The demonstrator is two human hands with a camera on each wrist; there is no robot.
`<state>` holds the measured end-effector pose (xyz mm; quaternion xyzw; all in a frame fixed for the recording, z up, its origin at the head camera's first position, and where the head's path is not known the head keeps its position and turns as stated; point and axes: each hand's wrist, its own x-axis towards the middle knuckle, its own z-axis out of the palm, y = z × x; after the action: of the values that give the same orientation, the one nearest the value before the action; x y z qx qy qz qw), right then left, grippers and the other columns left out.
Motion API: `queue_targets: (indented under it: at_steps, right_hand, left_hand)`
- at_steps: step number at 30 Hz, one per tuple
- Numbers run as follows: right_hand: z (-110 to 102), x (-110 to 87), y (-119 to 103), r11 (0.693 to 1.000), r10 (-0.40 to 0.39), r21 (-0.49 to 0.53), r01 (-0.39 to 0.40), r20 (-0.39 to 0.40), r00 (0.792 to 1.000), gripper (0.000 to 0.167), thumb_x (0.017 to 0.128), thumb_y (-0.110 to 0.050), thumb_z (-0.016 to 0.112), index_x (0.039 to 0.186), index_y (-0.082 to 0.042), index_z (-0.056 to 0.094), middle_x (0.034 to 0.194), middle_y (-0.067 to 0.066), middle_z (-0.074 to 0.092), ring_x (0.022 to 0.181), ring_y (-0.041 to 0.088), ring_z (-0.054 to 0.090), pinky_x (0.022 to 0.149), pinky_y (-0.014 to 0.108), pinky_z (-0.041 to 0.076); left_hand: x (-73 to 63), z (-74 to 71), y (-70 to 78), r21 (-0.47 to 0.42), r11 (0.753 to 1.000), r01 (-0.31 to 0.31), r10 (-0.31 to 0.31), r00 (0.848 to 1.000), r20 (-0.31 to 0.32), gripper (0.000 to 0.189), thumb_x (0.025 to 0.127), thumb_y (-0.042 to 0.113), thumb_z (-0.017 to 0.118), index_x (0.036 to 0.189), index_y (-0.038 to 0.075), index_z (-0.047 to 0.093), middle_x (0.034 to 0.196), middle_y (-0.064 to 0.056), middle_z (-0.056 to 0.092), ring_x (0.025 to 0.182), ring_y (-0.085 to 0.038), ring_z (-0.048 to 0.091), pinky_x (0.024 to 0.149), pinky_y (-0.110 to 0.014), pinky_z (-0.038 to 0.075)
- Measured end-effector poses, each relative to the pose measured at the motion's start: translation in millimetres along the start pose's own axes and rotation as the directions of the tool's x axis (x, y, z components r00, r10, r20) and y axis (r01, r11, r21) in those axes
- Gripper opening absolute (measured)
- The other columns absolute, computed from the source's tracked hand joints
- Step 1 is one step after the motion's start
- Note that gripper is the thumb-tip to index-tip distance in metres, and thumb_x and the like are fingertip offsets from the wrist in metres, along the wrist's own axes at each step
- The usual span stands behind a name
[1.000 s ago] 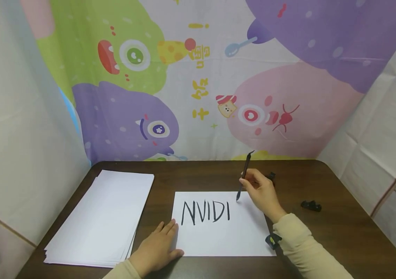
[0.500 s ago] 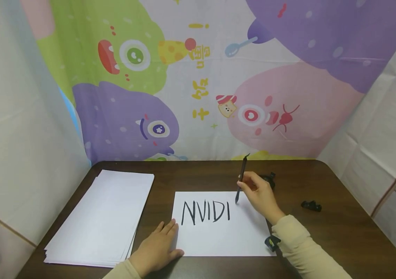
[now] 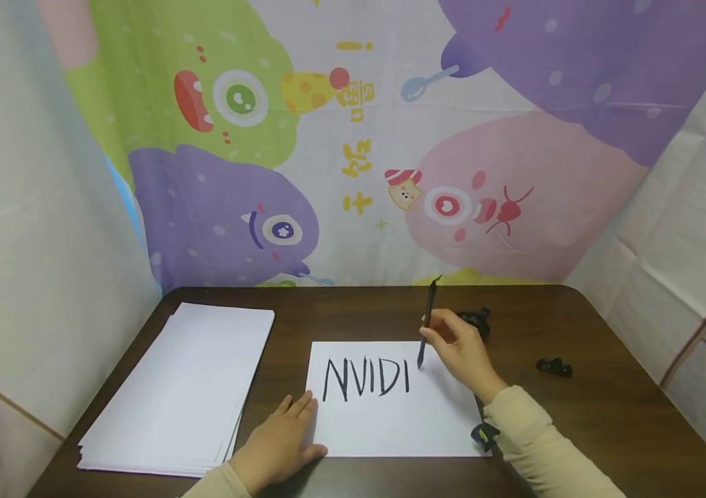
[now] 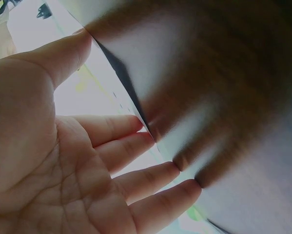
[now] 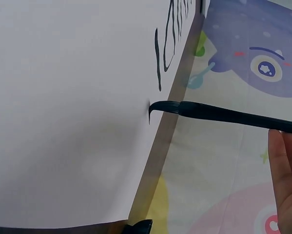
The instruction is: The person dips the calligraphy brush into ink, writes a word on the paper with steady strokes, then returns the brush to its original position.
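A white sheet lies on the dark brown table with black letters "NVIDI" brushed on it. My right hand grips a thin black brush pen nearly upright. Its bent tip touches the sheet just right of the last letter. My left hand lies flat with straight fingers on the sheet's lower left corner. In the left wrist view the fingers press down at the paper edge.
A thick stack of blank white paper lies at the left of the table. A small black holder sits behind my right hand, and a black cap-like piece lies to the right. A cartoon-monster cloth hangs behind the table.
My right hand has shifted slightly left and down, bringing the brush tip onto the paper beside the last letter. The left hand has not moved.
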<state>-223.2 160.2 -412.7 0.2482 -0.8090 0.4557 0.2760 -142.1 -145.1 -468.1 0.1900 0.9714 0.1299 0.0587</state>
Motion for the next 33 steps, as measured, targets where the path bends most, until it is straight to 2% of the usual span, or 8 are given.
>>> queue_targets:
  at_steps: [4,11,14,20,27,33]
  right_hand:
    - [1,-0.6,0,1.0,-0.003,0.005,0.003,0.007,1.0,0.018,0.081,0.01,0.071,0.097,0.005,0.065,0.078,0.014,0.069,0.068,0.008,0.062,0.06,0.013,0.051]
    - [8,-7.1,27,1.0,-0.001,0.01,0.001,0.019,1.0,0.02,0.081,0.008,0.072,0.099,0.003,0.065,0.079,0.012,0.069,0.068,0.006,0.06,0.058,0.014,0.051]
    - [9,-9.6,32,1.0,0.013,0.011,-0.013,0.03,0.999,0.02,0.082,0.004,0.073,0.1,-0.002,0.066,0.081,0.008,0.069,0.07,0.003,0.059,0.059,0.016,0.053]
    - [7,-13.1,30,0.999,0.025,0.03,-0.026,0.048,0.999,0.019,0.084,-0.002,0.074,0.1,-0.007,0.066,0.081,0.004,0.069,0.073,-0.001,0.062,0.059,0.021,0.056]
    - [7,-15.6,26,0.997,0.04,0.066,-0.044,0.059,0.997,0.019,0.084,0.0,0.073,0.1,-0.005,0.066,0.08,0.006,0.069,0.076,0.0,0.064,0.06,0.021,0.058]
    - [8,-17.6,21,0.998,0.05,0.041,-0.053,0.068,0.996,0.02,0.081,0.006,0.073,0.099,0.0,0.065,0.078,0.009,0.067,0.073,0.004,0.064,0.058,0.023,0.059]
  left_hand:
    - [0.0,-1.1,0.6,-0.003,1.0,0.004,-0.004,1.0,0.004,0.078,0.083,0.046,0.072,0.138,-0.005,0.05,0.149,-0.022,0.045,0.135,-0.05,0.042,0.112,-0.057,0.037]
    - [-0.3,-1.8,1.4,-0.011,1.0,0.006,-0.006,1.0,0.003,0.078,0.083,0.046,0.072,0.138,-0.005,0.05,0.149,-0.022,0.045,0.134,-0.051,0.042,0.111,-0.058,0.037]
    - [-0.4,-1.9,1.2,-0.011,1.0,0.007,-0.007,1.0,0.004,0.078,0.083,0.046,0.072,0.138,-0.005,0.05,0.149,-0.022,0.045,0.134,-0.051,0.041,0.111,-0.058,0.037]
    - [-0.5,-2.1,1.4,-0.004,1.0,0.009,-0.009,1.0,0.007,0.078,0.084,0.046,0.071,0.139,-0.004,0.049,0.15,-0.021,0.045,0.135,-0.05,0.042,0.111,-0.058,0.037]
    - [0.4,-0.7,0.3,-0.015,1.0,0.004,-0.004,1.0,0.007,0.079,0.083,0.046,0.072,0.138,-0.005,0.05,0.149,-0.022,0.045,0.134,-0.051,0.042,0.11,-0.059,0.037]
    - [0.1,-0.6,0.3,-0.012,1.0,0.003,-0.003,1.0,0.002,0.079,0.083,0.046,0.073,0.138,-0.005,0.05,0.149,-0.022,0.045,0.134,-0.051,0.042,0.11,-0.059,0.038]
